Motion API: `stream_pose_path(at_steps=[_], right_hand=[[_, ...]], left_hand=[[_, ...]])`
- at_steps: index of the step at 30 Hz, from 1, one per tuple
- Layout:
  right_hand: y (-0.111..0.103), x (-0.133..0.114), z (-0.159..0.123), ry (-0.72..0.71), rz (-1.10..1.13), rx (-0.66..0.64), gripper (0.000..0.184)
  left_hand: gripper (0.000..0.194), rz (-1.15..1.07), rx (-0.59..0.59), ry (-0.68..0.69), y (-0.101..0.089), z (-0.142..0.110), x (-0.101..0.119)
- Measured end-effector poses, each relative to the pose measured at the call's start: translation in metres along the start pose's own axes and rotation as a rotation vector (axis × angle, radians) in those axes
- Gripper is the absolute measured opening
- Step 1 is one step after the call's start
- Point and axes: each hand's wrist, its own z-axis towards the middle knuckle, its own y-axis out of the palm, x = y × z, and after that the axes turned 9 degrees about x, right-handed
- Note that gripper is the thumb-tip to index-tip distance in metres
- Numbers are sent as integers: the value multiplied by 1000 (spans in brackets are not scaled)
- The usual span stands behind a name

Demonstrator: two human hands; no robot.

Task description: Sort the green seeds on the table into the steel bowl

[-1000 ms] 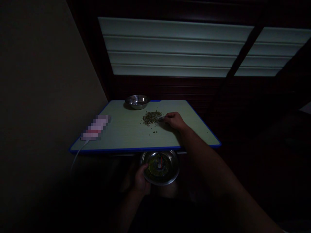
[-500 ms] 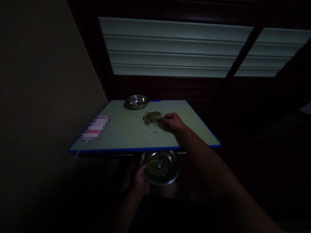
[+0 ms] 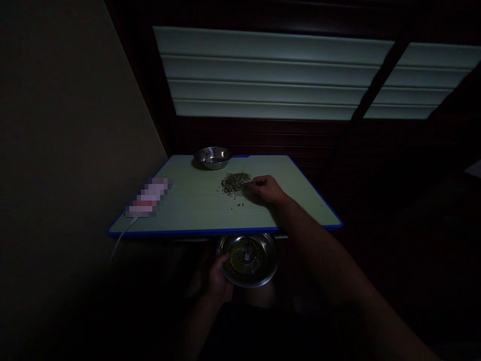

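Observation:
On the pale table top [image 3: 195, 205] lies a loose pile of small greenish-brown beans or grains [image 3: 233, 182]. My right hand [image 3: 267, 189] is at the pile's right edge, its fingers pinched on a small, thin, shiny tool [image 3: 245, 184] that reaches into the grains. The dim light hides the tool's exact kind. Below the table's front edge, my left hand [image 3: 220, 277] grips the left rim of a metal bowl [image 3: 268, 265], thumb over the inside. Green beans [image 3: 236, 258] lie in that bowl around a coloured label on its bottom.
Another metal bowl [image 3: 213, 158] stands at the table's back left. A blurred-out phone-like object [image 3: 148, 198] rests at the left edge, with a white cable [image 3: 120, 243] hanging down. Blue trim [image 3: 180, 232] borders the table. Behind rises a dark wooden panel with pale slats [image 3: 263, 75].
Almost nothing differs. The tool in my right hand has shifted very slightly at the edge of the pile. My left hand and its bowl stay in place.

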Motion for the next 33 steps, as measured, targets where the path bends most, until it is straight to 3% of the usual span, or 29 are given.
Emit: stream_pose_path(at_steps=[8,23,33], right_hand=[[2,1,0,-4,42,-28,20],[3,-2,-1,-6,50,-89,20],[1,-10,-7,52,89,-228,22]], left_hand=[[13,23,66,-31,6,-8,3],[19,41,34,8,4,-3,1],[11,6,62,-37,6,-7,2]])
